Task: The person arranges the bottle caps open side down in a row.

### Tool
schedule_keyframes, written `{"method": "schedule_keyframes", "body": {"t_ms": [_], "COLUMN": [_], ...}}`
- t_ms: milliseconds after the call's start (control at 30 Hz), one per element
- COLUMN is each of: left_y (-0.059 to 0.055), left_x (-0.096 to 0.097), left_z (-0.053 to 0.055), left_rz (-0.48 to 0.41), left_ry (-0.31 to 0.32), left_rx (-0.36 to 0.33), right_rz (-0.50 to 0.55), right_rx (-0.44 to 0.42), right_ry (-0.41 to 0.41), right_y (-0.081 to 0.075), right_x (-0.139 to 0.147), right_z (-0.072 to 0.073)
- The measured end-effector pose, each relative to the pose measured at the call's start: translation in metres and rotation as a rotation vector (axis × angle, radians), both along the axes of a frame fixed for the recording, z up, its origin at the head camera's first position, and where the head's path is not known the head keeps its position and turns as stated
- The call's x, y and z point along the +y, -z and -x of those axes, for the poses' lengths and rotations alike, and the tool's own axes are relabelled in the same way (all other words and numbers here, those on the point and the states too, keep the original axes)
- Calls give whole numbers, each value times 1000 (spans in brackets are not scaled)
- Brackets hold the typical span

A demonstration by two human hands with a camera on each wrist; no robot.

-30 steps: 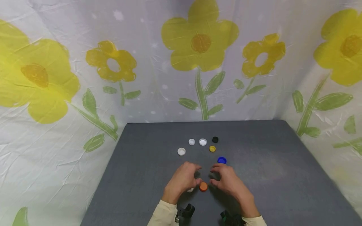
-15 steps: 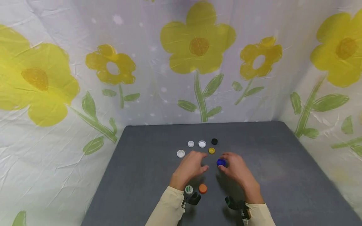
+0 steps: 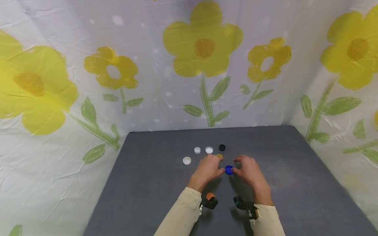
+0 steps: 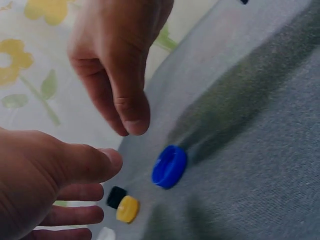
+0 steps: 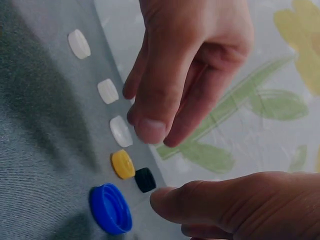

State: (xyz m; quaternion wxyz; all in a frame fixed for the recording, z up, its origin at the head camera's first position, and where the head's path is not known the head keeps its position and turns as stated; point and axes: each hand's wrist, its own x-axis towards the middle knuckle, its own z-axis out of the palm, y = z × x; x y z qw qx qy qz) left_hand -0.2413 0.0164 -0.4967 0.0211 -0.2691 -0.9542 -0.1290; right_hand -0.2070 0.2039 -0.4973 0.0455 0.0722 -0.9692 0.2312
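Note:
A blue bottle cap [image 3: 228,169] lies open side up on the grey table, between my two hands. To its left, my left hand [image 3: 207,170] hovers with fingers spread from the thumb and holds nothing. My right hand [image 3: 249,170] is over the cap's right side; its thumb overlaps the cap's edge in the head view, while the right wrist view has a gap between thumb and cap. Just beyond the left fingertips is a yellow cap [image 5: 123,164], partly covered in the head view. An orange cap [image 3: 210,195] sits behind the left wrist camera, partly hidden.
Farther back on the table [image 3: 153,190] lie a black cap [image 3: 222,147] and three white caps, one [image 3: 209,150] near the yellow cap, another [image 3: 197,150] to its left, the third [image 3: 187,161] nearer. A flower-printed sheet [image 3: 165,108] hangs around the table.
Both hands have moved forward from near the orange cap to either side of the blue cap. The white cap with green print, seen half a second ago, is now hidden by the left arm.

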Motion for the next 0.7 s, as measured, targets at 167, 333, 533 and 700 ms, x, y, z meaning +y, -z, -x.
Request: {"method": "schedule_keyframes", "body": {"t_ms": [167,333,533,700], "left_y": [10,19,28,33], "left_x": [9,14,20,25], "left_z": [4,8,11,12], "left_rz": [10,36,43,85], "left_ry": [-25,-28,-28,-34], "left_rx": [-23,-35,-55,-26], "right_rz": [-5,5,7,20], "right_rx": [-22,-43,-34,-40], "right_ry": [19,29,18,24], "right_y": [8,16,25,30], "right_x": [0,1,0,0], "right_z": [5,9,10,9]}}
